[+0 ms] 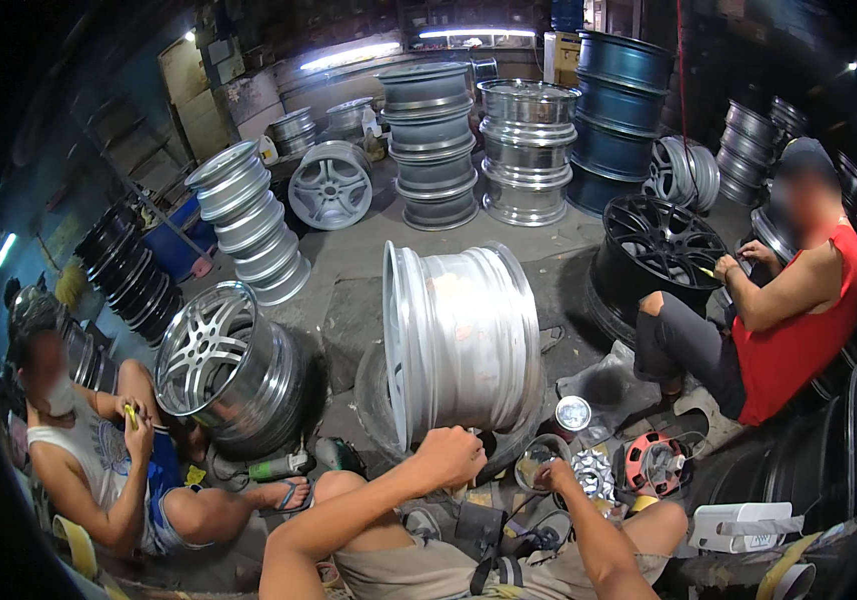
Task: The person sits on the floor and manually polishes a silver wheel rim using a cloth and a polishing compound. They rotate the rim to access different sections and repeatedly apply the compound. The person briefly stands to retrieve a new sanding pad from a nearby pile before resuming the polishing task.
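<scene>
Straight ahead of me a silver wheel rim (464,335) stands on edge on a black tire (374,400). My left hand (452,456) is closed in a fist just at the rim's lower edge; whatever it holds, if anything, is hidden. Over a small round tub (529,462) is my right hand (555,474), its fingers bent together at the tub's edge. I cannot make out what lies in those fingers. An opened metal can (574,412) sits a little beyond the tub, and crumpled shiny foil (594,475) lies to its right.
On the left a seated person (99,450) faces a polished rim (211,350) on a tire. Another person (799,290) in red works at a black rim (664,240) on the right. Rim stacks (429,145) line the back. A red reel (654,462) lies near my right knee.
</scene>
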### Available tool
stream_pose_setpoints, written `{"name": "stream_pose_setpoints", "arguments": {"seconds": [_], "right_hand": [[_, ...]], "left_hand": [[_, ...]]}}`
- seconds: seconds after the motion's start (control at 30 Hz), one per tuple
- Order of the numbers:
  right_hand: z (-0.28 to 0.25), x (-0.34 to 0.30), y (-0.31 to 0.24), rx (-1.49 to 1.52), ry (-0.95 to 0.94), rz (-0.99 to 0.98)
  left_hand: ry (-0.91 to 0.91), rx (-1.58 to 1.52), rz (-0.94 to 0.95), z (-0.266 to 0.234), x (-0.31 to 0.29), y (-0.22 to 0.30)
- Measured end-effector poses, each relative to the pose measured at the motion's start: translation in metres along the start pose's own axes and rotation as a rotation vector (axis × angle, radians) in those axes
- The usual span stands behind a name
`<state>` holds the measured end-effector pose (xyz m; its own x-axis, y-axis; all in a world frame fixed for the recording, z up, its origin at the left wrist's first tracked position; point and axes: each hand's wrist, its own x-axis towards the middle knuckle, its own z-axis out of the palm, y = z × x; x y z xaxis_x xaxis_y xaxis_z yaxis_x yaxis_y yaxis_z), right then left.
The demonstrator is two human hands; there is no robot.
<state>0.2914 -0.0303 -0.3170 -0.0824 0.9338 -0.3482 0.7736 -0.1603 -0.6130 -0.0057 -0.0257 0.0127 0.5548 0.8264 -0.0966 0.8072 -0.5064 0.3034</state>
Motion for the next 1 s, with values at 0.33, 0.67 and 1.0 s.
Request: {"name": "stream_pose_setpoints", "arguments": {"seconds": [0.33,0.67,1.0], "right_hand": [[-0.146,-0.082,-0.203,0.234,0.746,-0.369],[-0.176,-0.013,-0.35,0.143,0.801,-0.851],[-0.175,0.021,-0.375,-0.082,0.969,-0.822]], "left_hand": [[0.983,-0.252,-0.393,-0.182,0.058,-0.101],[0.826,-0.308,-0.74,-0.14,0.133,-0.114],[0.873,-0.282,-0.723,-0.131,0.134,-0.117]]}}
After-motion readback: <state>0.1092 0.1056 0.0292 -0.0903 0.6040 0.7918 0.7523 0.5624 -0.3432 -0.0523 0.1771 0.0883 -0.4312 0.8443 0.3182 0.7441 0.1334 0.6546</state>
